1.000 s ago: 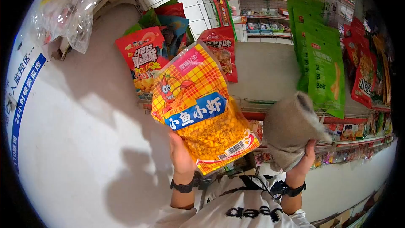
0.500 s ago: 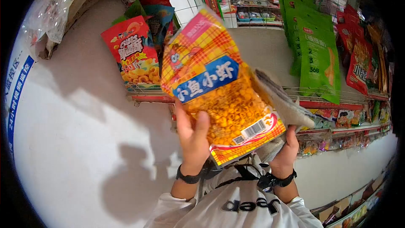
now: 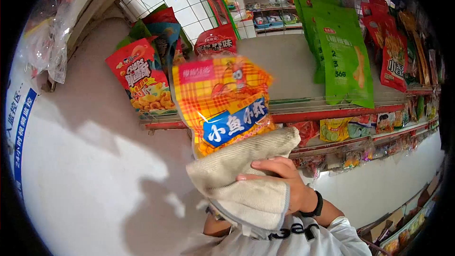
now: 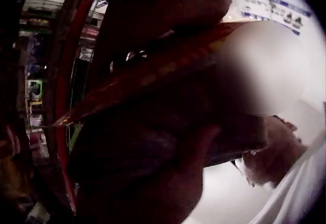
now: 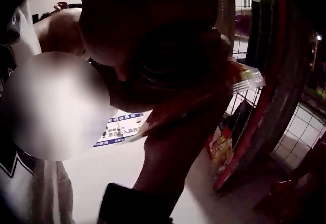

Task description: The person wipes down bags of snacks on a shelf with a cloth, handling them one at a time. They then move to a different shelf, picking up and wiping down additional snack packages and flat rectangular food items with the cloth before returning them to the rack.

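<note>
A yellow and red plaid snack bag [image 3: 222, 99], with a clear window and a blue label, is held up in front of the chest. A beige-grey cloth [image 3: 246, 161] covers its lower part. My right hand [image 3: 284, 180] grips the cloth, its fingers lying across the top fold against the bag. Behind the bag and cloth, my left hand is hidden in the head view; the dark right wrist view shows the left hand [image 5: 175, 137] holding the bag from the other side.
A wire-backed shelf with a red edge [image 3: 322, 114] runs ahead. On it stand a red crisps bag [image 3: 140, 73], green snack bags [image 3: 343, 57] and red packets [image 3: 393, 59]. Small packets fill the lower shelf [image 3: 336, 129]. Clear plastic [image 3: 47, 42] hangs upper left beside a white wall.
The cloth has come from the right, first behind the bag and now over its lower front. The bag has tilted and moved left, and the left hand has gone out of sight behind it.
</note>
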### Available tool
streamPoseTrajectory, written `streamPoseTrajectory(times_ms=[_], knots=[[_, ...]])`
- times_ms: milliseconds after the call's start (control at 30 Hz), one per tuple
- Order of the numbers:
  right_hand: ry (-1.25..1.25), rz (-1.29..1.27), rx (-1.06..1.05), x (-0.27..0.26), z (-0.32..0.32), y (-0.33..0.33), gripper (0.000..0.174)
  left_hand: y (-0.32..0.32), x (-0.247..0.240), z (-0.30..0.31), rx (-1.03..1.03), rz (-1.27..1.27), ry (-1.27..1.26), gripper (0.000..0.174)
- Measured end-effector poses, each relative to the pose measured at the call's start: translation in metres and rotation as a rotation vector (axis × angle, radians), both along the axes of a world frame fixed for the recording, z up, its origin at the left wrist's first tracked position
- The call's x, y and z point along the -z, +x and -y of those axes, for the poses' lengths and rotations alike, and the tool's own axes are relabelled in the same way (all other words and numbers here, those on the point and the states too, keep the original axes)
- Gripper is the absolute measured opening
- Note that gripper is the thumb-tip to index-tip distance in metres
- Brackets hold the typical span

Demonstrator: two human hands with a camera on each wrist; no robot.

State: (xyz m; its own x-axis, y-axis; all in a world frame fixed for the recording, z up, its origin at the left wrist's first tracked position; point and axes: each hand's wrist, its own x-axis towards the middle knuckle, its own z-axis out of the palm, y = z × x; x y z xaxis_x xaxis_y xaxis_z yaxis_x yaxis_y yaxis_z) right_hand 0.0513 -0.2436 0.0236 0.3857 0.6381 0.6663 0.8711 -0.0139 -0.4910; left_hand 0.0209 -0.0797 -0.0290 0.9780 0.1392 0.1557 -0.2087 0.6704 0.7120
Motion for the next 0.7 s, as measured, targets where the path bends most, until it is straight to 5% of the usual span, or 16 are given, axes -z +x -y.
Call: streamPoseTrajectory(times_ms=[200, 233, 300, 367, 400, 467, 500, 567, 667, 700], knots=[[0.152, -0.277, -0.055, 0.008, 0.001, 0.007, 0.037, -0.015, 0.013, -0.016, 0.16, 0.037, -0.276, 0.062], [0.308, -0.717, -0.124, 0.014, 0.0, 0.001, 0.035, -0.015, 0.013, -0.016, 0.173, 0.054, -0.316, 0.063], [0.679, -1.094, -0.098, 0.039, 0.008, -0.005, 0.041, -0.014, 0.01, -0.017, 0.211, 0.101, -0.417, 0.064], [0.993, -1.203, 0.006, 0.047, 0.02, -0.002, 0.048, -0.007, -0.008, -0.005, 0.309, 0.212, -0.686, 0.072], [1.088, -1.295, 0.1, 0.034, 0.022, 0.003, 0.05, -0.007, -0.009, -0.007, 0.224, 0.127, -0.641, 0.072], [1.227, -1.225, -0.039, 0.02, 0.024, 0.012, 0.051, -0.008, -0.012, -0.009, 0.166, 0.064, -0.57, 0.075], [1.228, -1.169, -0.029, 0.02, 0.026, 0.013, 0.048, -0.008, -0.011, -0.008, 0.154, 0.06, -0.568, 0.075], [0.656, -0.787, 0.307, 0.024, 0.032, -0.001, 0.044, -0.005, -0.01, -0.007, 0.137, 0.057, -0.559, 0.075], [0.243, -0.435, 0.211, 0.009, 0.016, 0.01, 0.041, -0.001, -0.019, 0.009, 0.411, 0.231, -0.828, 0.075], [0.127, -0.291, 0.236, -0.001, 0.006, 0.013, 0.041, -0.002, -0.01, 0.006, 0.35, 0.181, -0.78, 0.073]])
